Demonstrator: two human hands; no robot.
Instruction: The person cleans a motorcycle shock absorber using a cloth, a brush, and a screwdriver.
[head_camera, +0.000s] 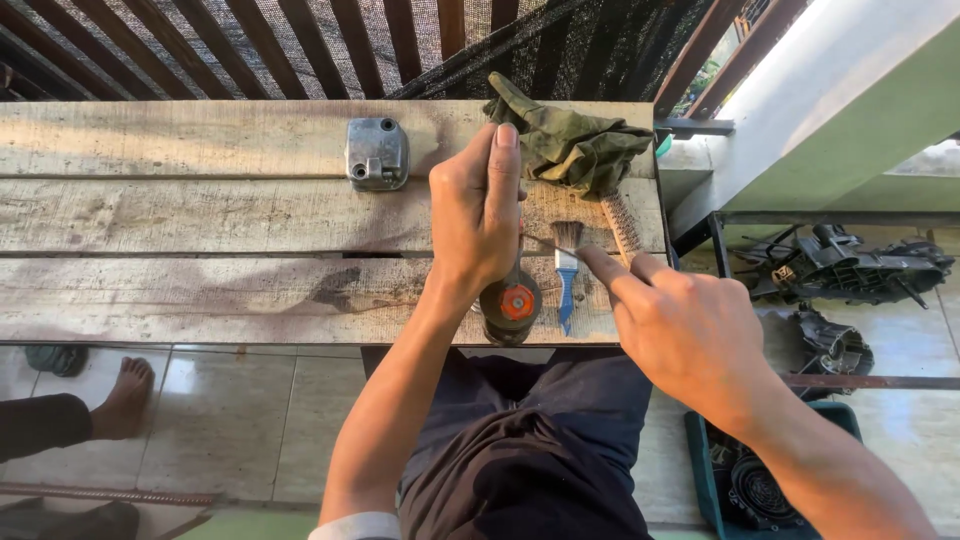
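1. Wooden plank desk (200, 210), weathered, carried all items.
2. Green rag (570, 145), crumpled at the far edge.
3. Left hand (478, 215), closed around a dark cylindrical part (510, 305) with an orange centre, near the front edge.
4. Right hand (685, 325), pinching a thin tool, tip toward the part.
5. Grey metal cover (377, 153), apart, far left.
6. Blue-handled brush (566, 270), lying beside the part.

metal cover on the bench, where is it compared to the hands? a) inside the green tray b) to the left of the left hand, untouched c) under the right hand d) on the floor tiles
b: the grey metal cover lies on the wooden bench to the left of the left hand, apart from it, and far from the right hand.
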